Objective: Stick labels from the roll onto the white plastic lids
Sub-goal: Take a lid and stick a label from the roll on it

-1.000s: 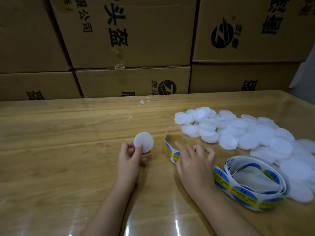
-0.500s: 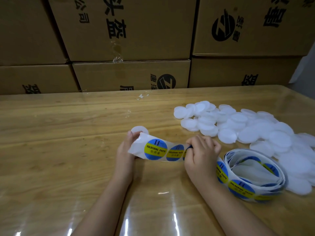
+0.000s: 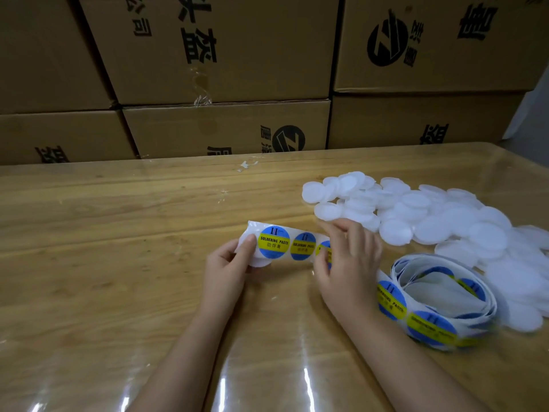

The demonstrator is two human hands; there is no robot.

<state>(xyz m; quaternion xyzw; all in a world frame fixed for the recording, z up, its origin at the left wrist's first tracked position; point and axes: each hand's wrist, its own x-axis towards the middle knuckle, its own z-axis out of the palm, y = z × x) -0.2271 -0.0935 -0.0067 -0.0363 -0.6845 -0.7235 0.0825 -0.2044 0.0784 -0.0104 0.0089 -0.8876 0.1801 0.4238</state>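
Note:
A strip of round blue-and-yellow labels is stretched between my two hands above the table. My left hand pinches the strip's free end with its thumb, and a white lid shows just behind and below that end. My right hand pinches the strip at its third label. From there the strip runs down into the loose label roll lying on the table at the right. A heap of white plastic lids lies behind and to the right of the roll.
The wooden table has a glossy clear cover. Stacked cardboard boxes stand right along its far edge. A scrap of clear tape lies near that edge.
My right hand picked the strip's end up off the table and my left hand took hold of it. The lid in my left hand is now mostly hidden behind the strip.

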